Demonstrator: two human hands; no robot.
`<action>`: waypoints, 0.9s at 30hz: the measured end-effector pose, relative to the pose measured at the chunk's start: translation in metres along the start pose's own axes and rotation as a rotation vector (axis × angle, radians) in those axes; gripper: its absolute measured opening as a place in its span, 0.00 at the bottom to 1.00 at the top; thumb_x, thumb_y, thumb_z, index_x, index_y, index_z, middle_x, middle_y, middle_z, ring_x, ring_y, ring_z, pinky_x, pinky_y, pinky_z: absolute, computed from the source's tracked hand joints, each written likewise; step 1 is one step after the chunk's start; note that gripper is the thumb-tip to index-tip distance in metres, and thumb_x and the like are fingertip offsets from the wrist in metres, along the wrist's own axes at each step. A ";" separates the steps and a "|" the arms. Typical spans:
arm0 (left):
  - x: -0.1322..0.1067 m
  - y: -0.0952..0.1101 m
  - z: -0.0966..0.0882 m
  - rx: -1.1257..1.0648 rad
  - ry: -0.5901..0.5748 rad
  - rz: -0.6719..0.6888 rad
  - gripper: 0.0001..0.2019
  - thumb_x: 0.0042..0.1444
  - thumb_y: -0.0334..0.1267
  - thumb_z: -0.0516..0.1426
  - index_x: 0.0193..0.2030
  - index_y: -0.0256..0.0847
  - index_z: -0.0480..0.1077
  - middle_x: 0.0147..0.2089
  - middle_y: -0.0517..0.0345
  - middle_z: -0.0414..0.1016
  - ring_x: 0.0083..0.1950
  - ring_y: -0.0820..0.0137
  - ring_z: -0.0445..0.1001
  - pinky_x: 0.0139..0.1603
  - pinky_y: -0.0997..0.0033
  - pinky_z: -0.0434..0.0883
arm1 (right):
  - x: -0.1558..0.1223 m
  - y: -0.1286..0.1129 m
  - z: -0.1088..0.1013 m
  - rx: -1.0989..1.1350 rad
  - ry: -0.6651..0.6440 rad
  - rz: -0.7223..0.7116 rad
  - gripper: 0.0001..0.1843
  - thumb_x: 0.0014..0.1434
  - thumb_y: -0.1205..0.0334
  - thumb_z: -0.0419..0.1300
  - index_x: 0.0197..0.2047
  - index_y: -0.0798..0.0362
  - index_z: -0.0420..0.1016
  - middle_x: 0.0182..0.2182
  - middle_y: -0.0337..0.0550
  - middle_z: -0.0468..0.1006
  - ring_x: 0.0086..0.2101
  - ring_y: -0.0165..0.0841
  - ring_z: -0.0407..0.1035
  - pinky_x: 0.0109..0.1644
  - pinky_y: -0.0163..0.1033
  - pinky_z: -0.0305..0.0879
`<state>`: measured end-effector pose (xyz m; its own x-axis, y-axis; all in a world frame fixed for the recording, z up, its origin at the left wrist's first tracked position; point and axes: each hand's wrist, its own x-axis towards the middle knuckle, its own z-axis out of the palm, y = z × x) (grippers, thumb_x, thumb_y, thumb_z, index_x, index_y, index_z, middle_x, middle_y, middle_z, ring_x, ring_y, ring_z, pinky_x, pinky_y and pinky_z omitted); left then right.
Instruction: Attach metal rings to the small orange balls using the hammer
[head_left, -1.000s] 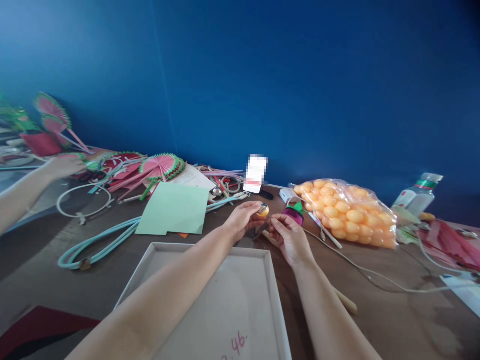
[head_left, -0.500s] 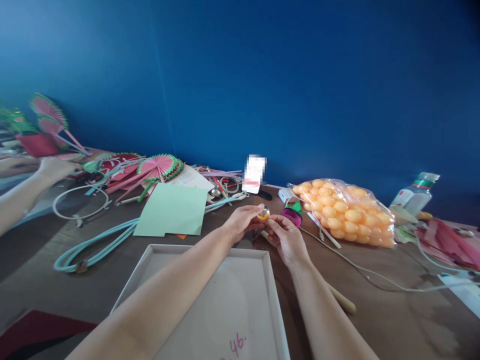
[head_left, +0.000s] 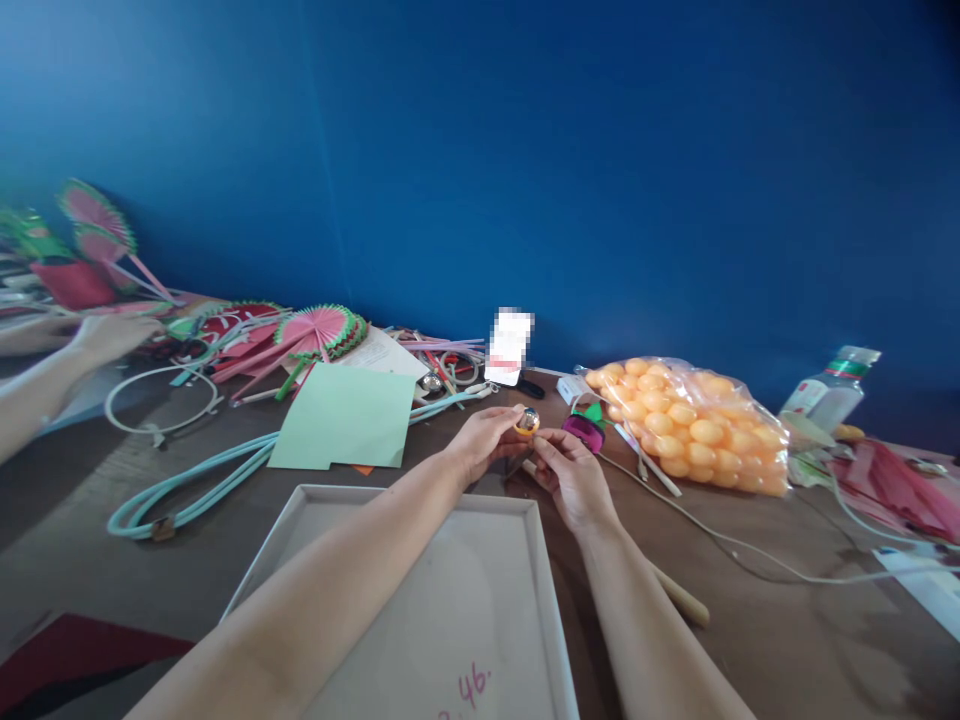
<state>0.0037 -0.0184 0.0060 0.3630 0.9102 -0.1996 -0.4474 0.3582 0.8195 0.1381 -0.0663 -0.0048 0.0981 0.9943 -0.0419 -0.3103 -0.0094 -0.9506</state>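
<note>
A deep blue wall (head_left: 525, 180) fills the upper half of the view, with a brown tabletop (head_left: 810, 640) below it. Front and center on the table is a shallow, pale tray (head_left: 427, 600), marked in red with "46." To its right, farther back, lies a clear bag of yellow-orange balls (head_left: 690, 425); to its left, a light green sheet (head_left: 345, 415). At far left, another person's hand (head_left: 112, 335) reaches in among pink paper fans.

The wearer's forearms stretch forward over the tray and converge just past its far edge. The left hand (head_left: 480, 445) is turned inward, its thumb and fingers pinching a small round bauble (head_left: 528, 420). The right hand (head_left: 574, 475) comes in from the other side, fingers curled and fingertips drawn together at the bauble's lower edge; whether they grip it or something thin beside it, I cannot tell.

The bauble, smallest of all, is held up between the hands, glossy and silvery on top, with a yellow-orange rim beneath.
</note>
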 end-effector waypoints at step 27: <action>-0.002 0.000 0.003 0.022 0.013 -0.008 0.14 0.47 0.44 0.64 0.32 0.33 0.72 0.32 0.51 0.76 0.30 0.74 0.75 0.33 0.76 0.72 | 0.002 0.003 0.000 -0.030 0.037 -0.050 0.14 0.43 0.55 0.69 0.32 0.50 0.74 0.20 0.30 0.68 0.20 0.21 0.57 0.21 0.27 0.53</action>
<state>0.0054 -0.0207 0.0078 0.3562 0.9099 -0.2128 -0.4263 0.3608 0.8295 0.1373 -0.0647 -0.0081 0.1479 0.9890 -0.0053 -0.2759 0.0361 -0.9605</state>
